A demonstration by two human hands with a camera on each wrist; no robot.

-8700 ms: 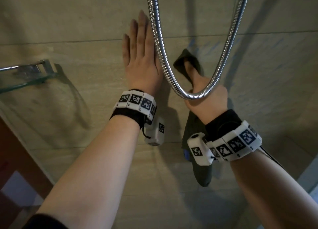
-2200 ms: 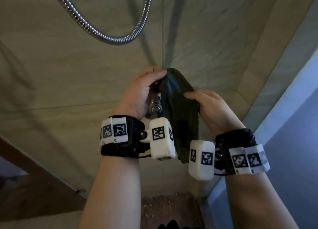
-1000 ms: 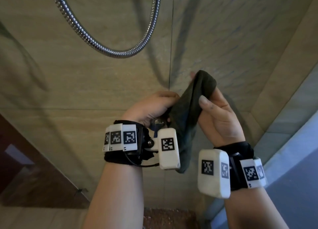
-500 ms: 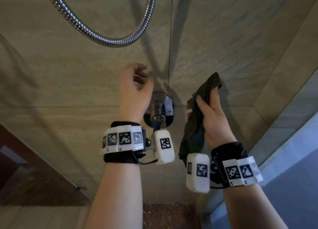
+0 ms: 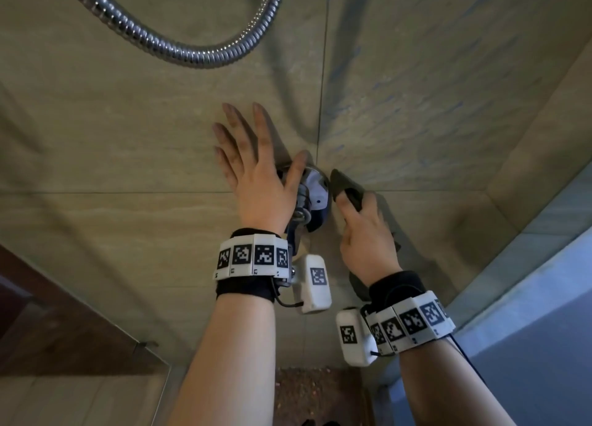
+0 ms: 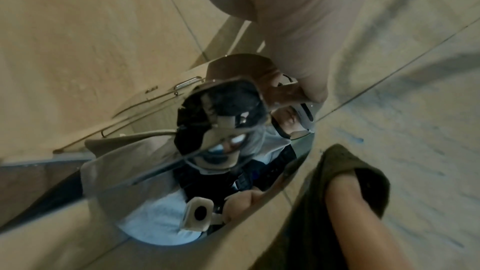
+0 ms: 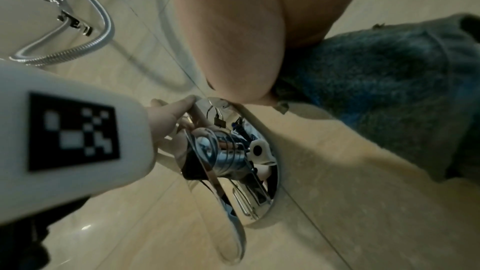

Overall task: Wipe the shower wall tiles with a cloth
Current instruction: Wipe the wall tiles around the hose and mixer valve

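Right hand (image 5: 365,233) presses dark cloth (image 5: 347,187) onto matte tiles (image 5: 416,89).

Beige wall tiles (image 5: 134,220) carry a round chrome valve plate (image 5: 315,190) at a grout crossing (its handle sticks outward), a dark cloth (image 5: 347,185) pressed flat just beside it

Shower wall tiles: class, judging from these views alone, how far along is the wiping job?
Done: nothing provable; the beige stone-look wall tiles show no clear wiped patch. In hand: the right hand presses the dark green cloth against the tile beside the round chrome valve plate, while the left hand lies flat on the wall. Left: presumably the tiles up by the ribbed metal shower hose and the right side wall.
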